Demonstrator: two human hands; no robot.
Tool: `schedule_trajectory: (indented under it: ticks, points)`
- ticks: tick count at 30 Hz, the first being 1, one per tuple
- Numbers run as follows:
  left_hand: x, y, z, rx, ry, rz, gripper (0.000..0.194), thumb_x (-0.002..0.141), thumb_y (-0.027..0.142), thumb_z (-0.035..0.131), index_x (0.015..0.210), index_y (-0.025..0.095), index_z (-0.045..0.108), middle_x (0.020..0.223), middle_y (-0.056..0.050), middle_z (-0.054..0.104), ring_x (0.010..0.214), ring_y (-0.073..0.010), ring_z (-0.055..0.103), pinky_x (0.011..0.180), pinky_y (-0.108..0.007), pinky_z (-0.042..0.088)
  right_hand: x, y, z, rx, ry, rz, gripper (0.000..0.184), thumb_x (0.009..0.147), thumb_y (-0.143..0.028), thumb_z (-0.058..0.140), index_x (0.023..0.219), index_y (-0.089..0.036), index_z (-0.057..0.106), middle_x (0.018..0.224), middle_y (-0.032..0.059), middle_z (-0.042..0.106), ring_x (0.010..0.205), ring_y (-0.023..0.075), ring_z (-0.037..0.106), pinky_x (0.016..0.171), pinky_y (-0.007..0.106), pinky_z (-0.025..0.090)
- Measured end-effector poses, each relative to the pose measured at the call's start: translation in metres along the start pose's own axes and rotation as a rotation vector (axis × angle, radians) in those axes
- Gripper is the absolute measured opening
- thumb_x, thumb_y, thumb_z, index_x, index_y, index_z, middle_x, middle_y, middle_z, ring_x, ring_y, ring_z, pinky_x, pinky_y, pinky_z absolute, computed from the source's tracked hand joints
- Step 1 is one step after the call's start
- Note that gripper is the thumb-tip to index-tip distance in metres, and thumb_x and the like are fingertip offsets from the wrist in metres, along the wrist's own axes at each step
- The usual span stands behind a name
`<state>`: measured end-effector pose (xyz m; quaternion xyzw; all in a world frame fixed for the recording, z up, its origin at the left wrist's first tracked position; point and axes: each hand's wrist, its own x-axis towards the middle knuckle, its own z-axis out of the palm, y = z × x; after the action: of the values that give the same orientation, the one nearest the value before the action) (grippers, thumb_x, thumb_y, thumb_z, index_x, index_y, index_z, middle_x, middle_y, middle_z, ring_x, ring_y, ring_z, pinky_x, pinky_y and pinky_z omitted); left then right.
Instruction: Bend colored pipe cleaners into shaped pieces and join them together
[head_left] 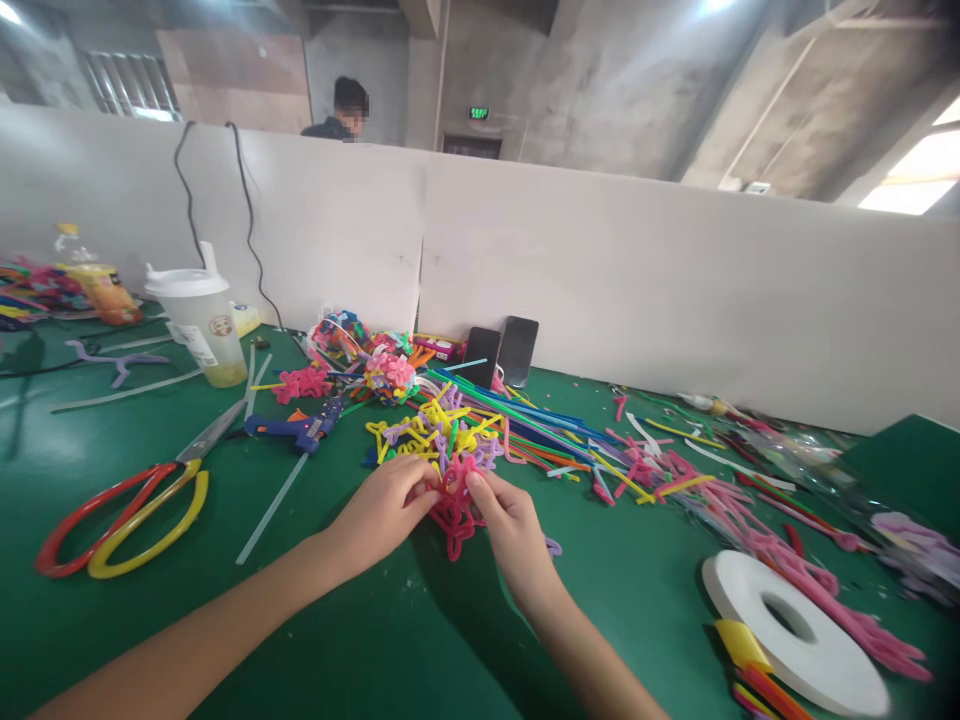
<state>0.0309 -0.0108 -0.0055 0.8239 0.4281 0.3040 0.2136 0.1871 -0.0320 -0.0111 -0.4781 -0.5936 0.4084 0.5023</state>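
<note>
Between my two hands is a dark pink star-like shape bent from pipe cleaners (456, 517), held just above the green table. My left hand (394, 508) has its thumb and forefinger closed on the left side of the shape. On its right side, my right hand (510, 520) pinches it with thumb and fingers. Right behind the hands lies a heap of yellow and purple bent pipe cleaners (427, 430). A blue glue gun (304, 430) with a clear glue stick beneath it rests to the left of that heap.
Scissors (150, 510) with red and yellow handles and a lidded cup (199, 325) stand at left. Two phones (517, 350) lean on the white partition (637, 270). Loose pipe cleaners (532, 420) spread right, near a white tape roll (795, 630). A person (345, 110) is beyond.
</note>
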Motion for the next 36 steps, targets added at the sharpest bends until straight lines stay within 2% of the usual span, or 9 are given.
schedule_trajectory:
  ticks: [5, 8, 12, 18, 24, 36]
  points:
    - [-0.0017, -0.0003, 0.0004, 0.016, -0.008, -0.016, 0.006, 0.079, 0.020, 0.047, 0.077, 0.019, 0.052, 0.071, 0.001, 0.053, 0.066, -0.0128, 0.050, 0.058, -0.023, 0.038, 0.0009, 0.0030, -0.0005, 0.053, 0.023, 0.040, 0.034, 0.077, -0.042, 0.044, 0.054, -0.017, 0.040, 0.056, -0.0026, 0.033, 0.054, 0.0100, 0.029, 0.050, 0.022, 0.026]
    - [-0.0023, -0.0011, 0.0007, 0.024, 0.006, -0.011, 0.007, 0.078, 0.020, 0.047, 0.080, 0.019, 0.053, 0.075, 0.000, 0.054, 0.068, -0.0132, 0.051, 0.058, -0.023, 0.038, 0.0016, 0.0062, -0.0017, 0.099, 0.039, 0.057, 0.035, 0.077, -0.044, 0.044, 0.054, -0.017, 0.042, 0.056, -0.0021, 0.035, 0.054, 0.0104, 0.030, 0.050, 0.022, 0.027]
    - [-0.0028, -0.0007, 0.0010, 0.006, 0.012, 0.005, 0.009, 0.079, 0.021, 0.046, 0.082, 0.019, 0.054, 0.078, -0.001, 0.055, 0.066, -0.0129, 0.050, 0.059, -0.023, 0.039, 0.0016, 0.0094, -0.0015, 0.135, 0.000, 0.097, 0.035, 0.077, -0.044, 0.043, 0.057, -0.016, 0.044, 0.058, -0.0009, 0.038, 0.055, 0.0109, 0.032, 0.051, 0.022, 0.029]
    - [-0.0057, 0.0030, 0.0019, 0.068, 0.064, 0.073, 0.011, 0.081, 0.023, 0.043, 0.080, 0.019, 0.054, 0.079, -0.002, 0.054, 0.076, -0.0149, 0.051, 0.066, -0.025, 0.041, -0.0018, 0.0056, 0.0015, 0.067, 0.028, 0.037, 0.033, 0.079, -0.040, 0.042, 0.056, -0.017, 0.043, 0.057, -0.0014, 0.037, 0.055, 0.0110, 0.032, 0.051, 0.022, 0.029]
    - [-0.0068, 0.0014, 0.0045, 0.073, 0.071, 0.089, 0.011, 0.082, 0.022, 0.043, 0.077, 0.019, 0.052, 0.077, -0.002, 0.053, 0.075, -0.0145, 0.051, 0.066, -0.025, 0.041, -0.0055, 0.0021, 0.0026, -0.048, 0.048, -0.070, 0.029, 0.080, -0.037, 0.043, 0.059, -0.017, 0.047, 0.058, -0.0018, 0.040, 0.056, 0.0114, 0.034, 0.051, 0.022, 0.028]
    - [-0.0048, 0.0005, 0.0026, 0.035, 0.044, 0.123, 0.011, 0.083, 0.018, 0.042, 0.079, 0.018, 0.052, 0.078, -0.002, 0.053, 0.074, -0.0137, 0.050, 0.067, -0.025, 0.041, -0.0079, 0.0030, 0.0052, -0.086, 0.086, -0.060, 0.033, 0.079, -0.040, 0.043, 0.055, -0.017, 0.047, 0.055, -0.0012, 0.042, 0.053, 0.0117, 0.036, 0.049, 0.022, 0.028]
